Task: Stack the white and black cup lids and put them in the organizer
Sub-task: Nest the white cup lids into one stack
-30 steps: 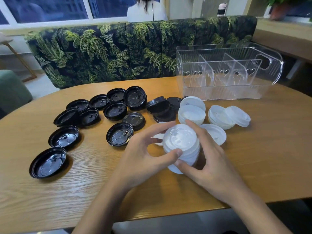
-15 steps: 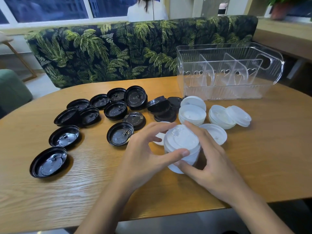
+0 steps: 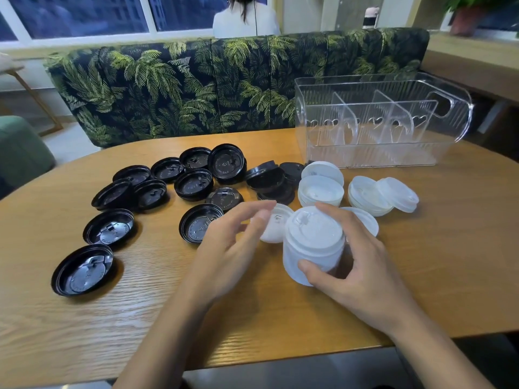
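I sit at a rounded wooden table (image 3: 449,248) with a strong grain. Across it runs a bench sofa (image 3: 174,88) in dark fabric printed with green palm fronds. Behind the sofa a person in a white top (image 3: 245,22) sits with their back to me, below white-framed windows (image 3: 78,15) showing dusky blue. A green upholstered seat (image 3: 19,153) stands at my left on pale floor (image 3: 67,138). A wooden ledge (image 3: 471,66) bearing a potted plant (image 3: 467,21) is on my right.

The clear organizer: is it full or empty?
Empty. Inside the clear organizer only its dividers show; the lids are all outside it.
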Tool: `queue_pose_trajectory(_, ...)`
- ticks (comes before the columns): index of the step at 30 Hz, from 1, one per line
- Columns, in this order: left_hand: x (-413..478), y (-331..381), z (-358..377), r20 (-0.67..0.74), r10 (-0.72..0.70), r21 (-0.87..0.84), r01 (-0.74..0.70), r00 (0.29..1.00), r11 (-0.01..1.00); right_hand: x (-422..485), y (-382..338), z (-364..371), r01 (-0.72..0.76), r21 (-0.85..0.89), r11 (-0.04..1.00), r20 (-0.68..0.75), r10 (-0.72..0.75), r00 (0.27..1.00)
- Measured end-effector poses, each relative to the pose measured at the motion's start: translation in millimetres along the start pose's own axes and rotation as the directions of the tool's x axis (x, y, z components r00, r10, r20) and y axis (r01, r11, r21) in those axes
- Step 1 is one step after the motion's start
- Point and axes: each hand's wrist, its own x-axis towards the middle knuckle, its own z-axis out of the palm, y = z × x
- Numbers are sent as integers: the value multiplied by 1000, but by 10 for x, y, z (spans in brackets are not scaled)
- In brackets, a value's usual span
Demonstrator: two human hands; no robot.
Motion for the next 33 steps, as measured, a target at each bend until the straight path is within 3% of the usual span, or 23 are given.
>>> queue_pose_trajectory(4,27,-157,112,94,123,434,-152,988,888,0,13,3,2,-13,1000,-11,-3,1000)
queue_pose_trajectory(11,-16,-167,156,53,102,595,-114,993,796,-12,23,0,-13,-2,1000,2,13,1000)
queue_pose_trajectory(18,-40,-58,85,-84,48,342,-16,995,939,-15,8,4,-10,-13,1000,-2,10,1000)
queue_pose_trajectory(24,-75,18,52,-174,-43,146,69,984,987,-16,3,8,-18,-32,999,-4,18,1000)
queue_pose_trajectory(33,-96,-12,-52,-52,-146,189,153,988,970,-13,3,9,-8,-26,1000,-8,8,1000)
